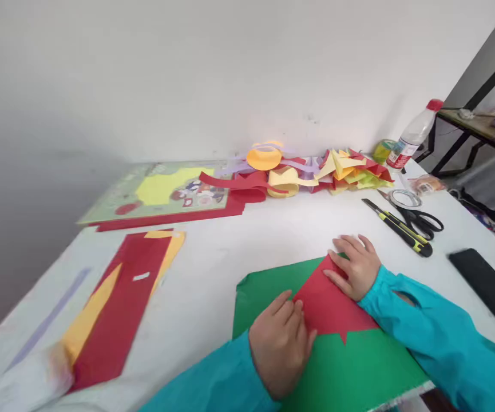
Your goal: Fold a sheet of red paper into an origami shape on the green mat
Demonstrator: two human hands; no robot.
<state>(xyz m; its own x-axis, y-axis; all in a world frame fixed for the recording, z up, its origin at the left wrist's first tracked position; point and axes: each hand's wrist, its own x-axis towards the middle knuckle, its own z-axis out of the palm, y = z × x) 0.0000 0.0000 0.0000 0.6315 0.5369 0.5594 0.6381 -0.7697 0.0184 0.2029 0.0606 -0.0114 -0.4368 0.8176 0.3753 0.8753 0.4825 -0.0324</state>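
Note:
A folded sheet of red paper (331,312) lies on a green sheet (367,366) at the table's front right. It has slanted edges and a small point sticking out at the bottom. My left hand (282,342) is closed at the red paper's left corner, its fingers curled and pressed together. Lying on the upper part of the red paper, my right hand (354,268) has its fingers spread and touching the paper. Both arms wear teal sleeves.
Right of the hands lie a box cutter (397,228), scissors (419,220), a tape roll (405,198) and a black flat object (485,292). A plastic bottle (414,137) stands behind. Paper decorations (290,177) line the wall. Red and orange paper pieces (131,309) lie left.

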